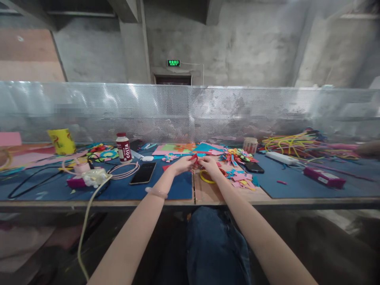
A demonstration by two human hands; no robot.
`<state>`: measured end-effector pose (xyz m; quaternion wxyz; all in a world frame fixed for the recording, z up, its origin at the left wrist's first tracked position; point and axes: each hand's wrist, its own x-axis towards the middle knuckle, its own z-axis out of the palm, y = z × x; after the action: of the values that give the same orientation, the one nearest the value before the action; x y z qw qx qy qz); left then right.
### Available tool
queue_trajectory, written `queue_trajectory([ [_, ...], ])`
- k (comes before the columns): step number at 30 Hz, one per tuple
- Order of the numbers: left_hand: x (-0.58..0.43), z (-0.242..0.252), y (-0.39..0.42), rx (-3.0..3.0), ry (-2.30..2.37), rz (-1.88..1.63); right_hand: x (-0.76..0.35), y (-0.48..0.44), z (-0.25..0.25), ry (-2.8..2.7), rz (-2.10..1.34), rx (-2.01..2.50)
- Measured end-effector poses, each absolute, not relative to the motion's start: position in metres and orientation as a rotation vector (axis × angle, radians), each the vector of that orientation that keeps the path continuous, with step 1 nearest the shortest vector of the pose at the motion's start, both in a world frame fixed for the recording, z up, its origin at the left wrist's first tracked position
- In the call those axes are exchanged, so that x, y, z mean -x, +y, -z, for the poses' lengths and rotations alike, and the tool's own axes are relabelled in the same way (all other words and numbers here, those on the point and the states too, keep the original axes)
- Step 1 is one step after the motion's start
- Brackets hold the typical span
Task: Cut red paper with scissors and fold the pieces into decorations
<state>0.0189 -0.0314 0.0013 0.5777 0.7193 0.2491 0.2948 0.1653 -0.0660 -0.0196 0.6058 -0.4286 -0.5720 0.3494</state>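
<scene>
Both of my hands meet above the middle of the workbench. Pinched in my left hand is a small piece of red paper, which looks folded or bent. The fingers of my right hand close on the right side of the same red paper; its lower part is hidden by the fingers. Just below my right hand lies a yellow roll of tape on the bare wood. Cut scraps of pink and blue paper are heaped to its right. Sheets of coloured paper lie behind my hands.
On the left are a black phone, a red Costa bottle, coiled cable and a yellow container. To the right lie another phone, a white power strip, pipe cleaners and a purple box. A perforated metal screen stands behind.
</scene>
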Motion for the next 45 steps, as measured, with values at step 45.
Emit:
queue_trajectory([
  [45, -0.0214, -0.0061, -0.0288, -1.921, 0.842, -0.898, -0.1642, -0.0710, 0.0175, -1.482, -0.802, 0.889],
])
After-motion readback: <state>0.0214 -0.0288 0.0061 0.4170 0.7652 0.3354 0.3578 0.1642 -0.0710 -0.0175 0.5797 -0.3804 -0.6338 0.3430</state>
